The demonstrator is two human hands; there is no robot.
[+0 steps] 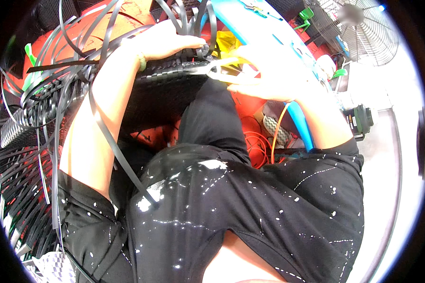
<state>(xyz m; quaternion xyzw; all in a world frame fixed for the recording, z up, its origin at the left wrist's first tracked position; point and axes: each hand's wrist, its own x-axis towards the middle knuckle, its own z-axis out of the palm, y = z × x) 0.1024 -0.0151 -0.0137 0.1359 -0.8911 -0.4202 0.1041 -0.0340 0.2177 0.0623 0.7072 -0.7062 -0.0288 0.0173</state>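
A dark woven piece (167,70) made of flat black strips lies across my lap, with many loose strip ends (71,78) fanning out on its left. My left hand (163,41) grips the upper edge of the weave near several upright strips, thumb on the near side and most fingers hidden behind. My right hand (278,78) is closed on a pair of scissors (216,70) with pale yellowish handles. Their blades point left and reach the woven edge just below my left thumb; glare hides whether they touch a strip.
A blue table (269,33) with small tools stands ahead to the right, and a wire fan (361,33) at the far right. Orange cord (257,148) lies coiled beyond my lap. More black strips (23,184) crowd the left side. A yellow bag (227,42) sits ahead.
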